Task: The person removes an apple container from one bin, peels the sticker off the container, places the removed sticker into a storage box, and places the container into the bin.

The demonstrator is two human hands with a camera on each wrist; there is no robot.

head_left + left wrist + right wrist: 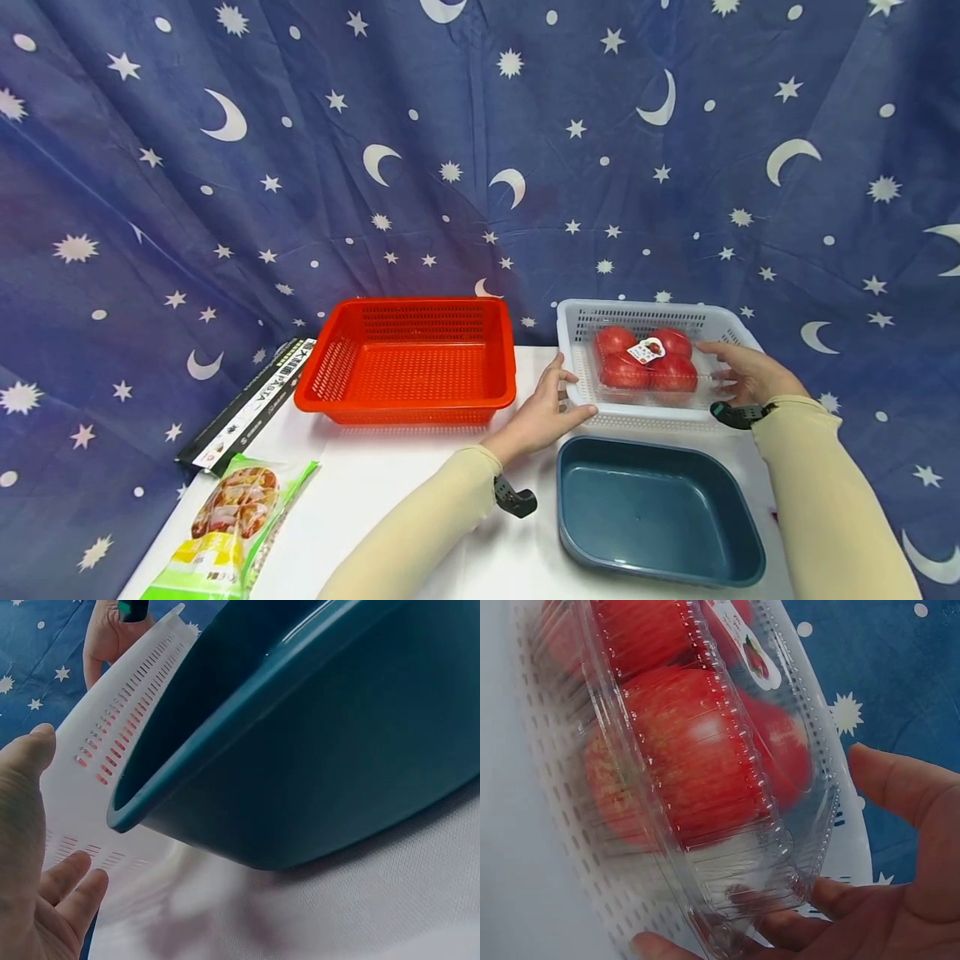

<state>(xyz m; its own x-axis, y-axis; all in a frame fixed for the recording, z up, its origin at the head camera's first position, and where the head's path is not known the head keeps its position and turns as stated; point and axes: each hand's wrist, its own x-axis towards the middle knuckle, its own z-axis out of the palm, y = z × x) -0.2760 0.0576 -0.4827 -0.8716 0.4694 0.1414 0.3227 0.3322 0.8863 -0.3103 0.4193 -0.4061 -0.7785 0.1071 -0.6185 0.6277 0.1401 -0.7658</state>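
Observation:
A clear plastic pack of red apples [625,372], with a white label on its lid, lies inside the white perforated basket [585,305]. My right hand [753,372] is at the pack's right end. Its fingers touch the clear plastic in the right wrist view, while the thumb [900,784] stands apart from it. At the basket's left side is my left hand [542,417], fingers spread and holding nothing. In the left wrist view its fingertips [84,896] are close to the basket wall; contact there is unclear.
A dark teal tub [637,517] stands in front of the white basket. To the left is a red perforated basket [405,414]. A black-and-white pasta box [247,408] and a green-and-yellow food bag [225,533] lie at the table's left edge. A starry blue curtain [450,125] hangs behind.

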